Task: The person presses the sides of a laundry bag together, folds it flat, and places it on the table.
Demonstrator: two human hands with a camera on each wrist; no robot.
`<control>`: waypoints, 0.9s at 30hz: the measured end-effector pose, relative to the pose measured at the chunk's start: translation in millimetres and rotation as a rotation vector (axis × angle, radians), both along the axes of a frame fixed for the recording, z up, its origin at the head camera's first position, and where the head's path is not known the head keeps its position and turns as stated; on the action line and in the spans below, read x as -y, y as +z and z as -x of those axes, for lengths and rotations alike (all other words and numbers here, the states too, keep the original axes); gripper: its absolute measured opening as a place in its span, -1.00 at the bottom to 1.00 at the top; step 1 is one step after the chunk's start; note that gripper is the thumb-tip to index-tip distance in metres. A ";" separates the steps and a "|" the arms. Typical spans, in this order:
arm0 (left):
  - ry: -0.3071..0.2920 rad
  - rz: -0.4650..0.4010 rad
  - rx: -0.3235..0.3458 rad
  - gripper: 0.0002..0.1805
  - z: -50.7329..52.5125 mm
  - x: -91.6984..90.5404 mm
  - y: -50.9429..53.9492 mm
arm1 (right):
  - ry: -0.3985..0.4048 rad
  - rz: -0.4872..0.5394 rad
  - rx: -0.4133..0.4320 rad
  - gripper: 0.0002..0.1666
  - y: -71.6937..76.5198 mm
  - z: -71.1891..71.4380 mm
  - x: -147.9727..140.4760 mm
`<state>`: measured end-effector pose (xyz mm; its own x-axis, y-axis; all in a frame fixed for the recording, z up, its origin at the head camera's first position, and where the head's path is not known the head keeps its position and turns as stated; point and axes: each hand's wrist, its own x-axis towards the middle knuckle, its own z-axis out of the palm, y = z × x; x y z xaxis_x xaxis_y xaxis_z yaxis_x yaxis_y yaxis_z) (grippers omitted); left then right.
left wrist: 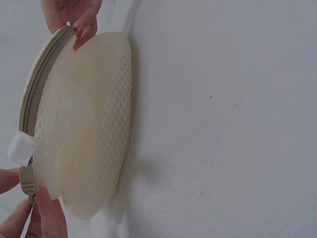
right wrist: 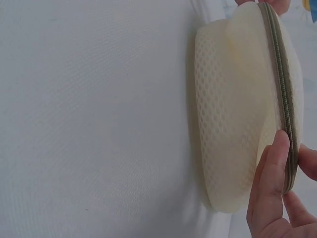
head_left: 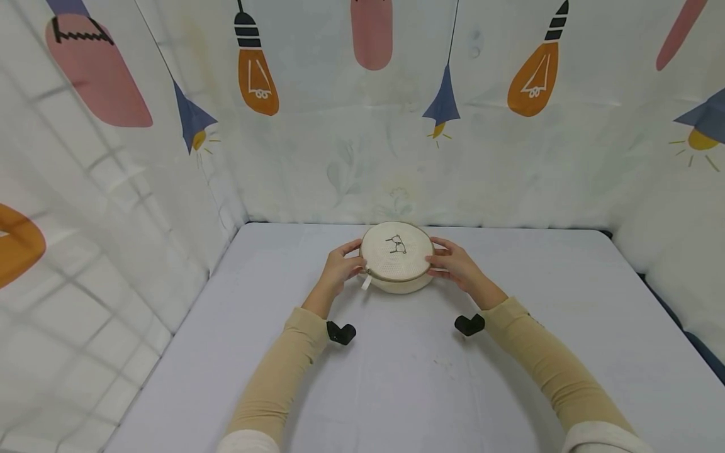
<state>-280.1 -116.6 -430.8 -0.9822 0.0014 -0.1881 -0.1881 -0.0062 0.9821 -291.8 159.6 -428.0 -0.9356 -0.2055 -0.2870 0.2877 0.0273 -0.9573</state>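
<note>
Midway between the left grip point(head_left: 340, 267) and right grip point(head_left: 459, 267), both pinching its zipped rim point(right wrist: 281, 69), the round pouch point(head_left: 395, 264) rests on the bench point(head_left: 396, 384).

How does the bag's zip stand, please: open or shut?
Shut where visible: the zip shows meshed teeth in both wrist views. Cannot tell round the far side of the bag.
</note>
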 end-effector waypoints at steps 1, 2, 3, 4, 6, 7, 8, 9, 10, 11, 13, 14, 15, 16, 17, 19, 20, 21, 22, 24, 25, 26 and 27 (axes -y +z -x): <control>-0.001 0.000 -0.001 -0.34 0.1 -0.1 -0.4 | 0.001 -0.002 0.001 -0.15 -0.4 0.0 -0.1; -0.001 0.000 -0.002 -0.34 0.2 -0.1 -0.9 | 0.001 -0.005 0.004 -0.15 -1.1 0.0 0.0; -0.001 0.001 -0.002 -0.34 0.2 -0.2 -1.2 | -0.001 -0.006 0.006 -0.16 -1.9 0.3 0.0; 0.000 0.003 -0.002 -0.34 0.3 -0.2 -1.5 | -0.001 -0.007 0.008 -0.16 -2.5 0.6 -0.1; 0.001 0.006 -0.002 -0.34 0.3 -0.3 -1.7 | 0.002 -0.007 0.010 -0.15 -3.7 1.2 -0.1; 0.002 0.007 -0.003 -0.34 0.2 -0.2 -1.8 | 0.003 -0.007 0.011 -0.15 -4.1 1.5 0.0; 0.003 0.008 -0.003 -0.34 0.1 -0.2 -1.7 | 0.005 -0.006 0.009 -0.15 -4.1 1.6 0.0; 0.003 0.009 -0.003 -0.34 0.0 -0.1 -1.7 | 0.007 -0.007 0.007 -0.14 -4.0 1.6 0.0; 0.003 0.009 -0.003 -0.34 -0.1 0.0 -1.8 | 0.007 -0.008 0.006 -0.14 -4.2 1.7 0.1; 0.003 0.009 -0.002 -0.34 -0.2 0.3 -2.0 | 0.007 -0.011 0.006 -0.15 -4.4 1.8 0.2; 0.002 0.008 0.001 -0.34 -0.1 0.6 -2.5 | 0.010 -0.018 0.004 -0.15 -4.5 1.9 0.3; 0.000 0.007 0.003 -0.34 0.4 0.7 -3.2 | 0.010 -0.022 0.005 -0.15 -4.5 1.9 0.2; 0.000 0.007 0.005 -0.34 0.6 0.6 -3.5 | 0.010 -0.027 0.007 -0.15 -4.9 2.1 0.4; 0.000 0.007 0.006 -0.33 0.7 0.5 -3.7 | 0.010 -0.032 0.011 -0.15 -5.2 2.2 0.5; 0.001 0.006 0.008 -0.33 0.8 0.4 -3.7 | 0.011 -0.036 0.014 -0.15 -5.1 2.2 0.5; 0.002 0.010 0.010 -0.33 0.7 -0.1 -3.7 | 0.012 -0.040 0.020 -0.14 -5.0 2.4 0.6; 0.002 0.015 0.010 -0.33 0.7 -0.4 -3.8 | 0.012 -0.042 0.024 -0.13 -5.0 2.5 0.7; 0.003 0.020 0.011 -0.33 0.4 -0.7 -3.5 | 0.013 -0.044 0.027 -0.13 -5.1 2.7 0.7; 0.004 0.025 0.012 -0.33 0.6 -0.6 -4.0 | 0.014 -0.044 0.031 -0.12 -5.1 2.9 0.7; 0.007 0.035 0.015 -0.33 1.2 -0.7 -5.5 | 0.018 -0.045 0.035 -0.11 -5.1 3.3 0.4; 0.009 0.039 0.018 -0.33 1.6 -0.7 -6.5 | 0.020 -0.047 0.036 -0.11 -5.2 3.5 0.3; 0.011 0.042 0.019 -0.33 2.2 -0.7 -7.5 | 0.023 -0.049 0.037 -0.11 -5.3 3.6 0.2; 0.014 0.044 0.021 -0.33 2.4 -0.7 -8.6 | 0.025 -0.051 0.037 -0.10 -5.4 3.7 0.1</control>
<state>-282.5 -115.9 -439.4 -0.9779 -0.0207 -0.2083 -0.2089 0.0339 0.9774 -295.5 159.5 -433.5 -0.9187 -0.2133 -0.3323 0.3218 0.0836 -0.9431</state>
